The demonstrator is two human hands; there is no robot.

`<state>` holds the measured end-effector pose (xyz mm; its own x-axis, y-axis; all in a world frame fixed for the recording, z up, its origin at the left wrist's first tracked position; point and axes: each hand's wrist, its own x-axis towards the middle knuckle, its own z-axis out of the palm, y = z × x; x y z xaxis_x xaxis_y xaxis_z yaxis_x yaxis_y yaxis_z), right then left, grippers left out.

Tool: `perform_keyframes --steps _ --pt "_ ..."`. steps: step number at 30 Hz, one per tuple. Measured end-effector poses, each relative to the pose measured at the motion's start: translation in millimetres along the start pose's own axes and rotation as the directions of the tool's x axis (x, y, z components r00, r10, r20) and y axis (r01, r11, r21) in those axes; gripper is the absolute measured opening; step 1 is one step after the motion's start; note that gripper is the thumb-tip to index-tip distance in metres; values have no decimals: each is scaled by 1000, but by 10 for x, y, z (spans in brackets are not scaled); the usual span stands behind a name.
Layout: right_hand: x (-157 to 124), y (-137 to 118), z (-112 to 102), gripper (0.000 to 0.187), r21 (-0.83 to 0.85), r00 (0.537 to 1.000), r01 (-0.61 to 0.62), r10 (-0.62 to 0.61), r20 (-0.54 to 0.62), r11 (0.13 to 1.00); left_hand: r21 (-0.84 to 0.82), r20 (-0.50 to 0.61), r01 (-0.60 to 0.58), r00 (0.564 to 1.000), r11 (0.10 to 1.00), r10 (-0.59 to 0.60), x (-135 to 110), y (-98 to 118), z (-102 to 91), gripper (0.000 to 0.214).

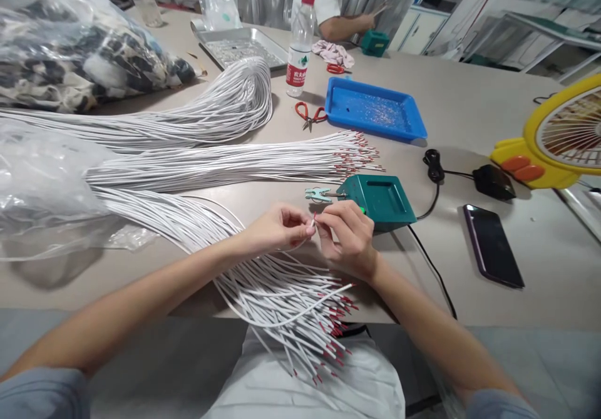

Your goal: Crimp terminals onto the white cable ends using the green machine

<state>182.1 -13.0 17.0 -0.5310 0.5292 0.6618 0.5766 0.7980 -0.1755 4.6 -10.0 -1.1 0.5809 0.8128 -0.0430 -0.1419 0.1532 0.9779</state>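
Observation:
My left hand (pixel 279 228) and my right hand (pixel 346 237) meet above the table's front edge, both pinched on the end of one thin white wire (pixel 312 223). A loose bundle of white wires with red tips (pixel 291 297) fans out under my wrists and hangs over the edge onto my lap. Just beyond my fingers stands a small green box tool (pixel 379 200) with a metal clip (pixel 318 194) on its left side.
More white wire bundles (pixel 225 162) lie to the left and behind, beside clear plastic bags (pixel 42 187). A blue tray (pixel 373 109), red snips (pixel 307 113), a water bottle (pixel 299 46), a black phone (pixel 492 245) and a yellow fan (pixel 563 134) sit around. Another person (pixel 345 5) works across the table.

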Motion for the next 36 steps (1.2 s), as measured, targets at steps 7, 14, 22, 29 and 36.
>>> perform_keyframes --steps 7,14,22,29,36 --pt "137 -239 -94 26 445 532 -845 543 649 296 580 -172 -418 776 699 607 61 -145 -139 13" --pt "334 100 -318 24 -222 814 -366 427 395 904 117 -353 -133 921 984 166 221 -219 -200 19" --pt "422 575 -213 19 -469 654 -4 357 667 883 105 -313 -114 939 988 142 262 -347 -176 38" --pt "511 564 -194 19 -431 656 -1 326 681 902 90 -323 -100 938 991 124 258 -288 -172 30" --pt "492 520 -130 13 -348 662 19 249 707 937 77 -323 -49 944 996 71 252 -253 -200 27"
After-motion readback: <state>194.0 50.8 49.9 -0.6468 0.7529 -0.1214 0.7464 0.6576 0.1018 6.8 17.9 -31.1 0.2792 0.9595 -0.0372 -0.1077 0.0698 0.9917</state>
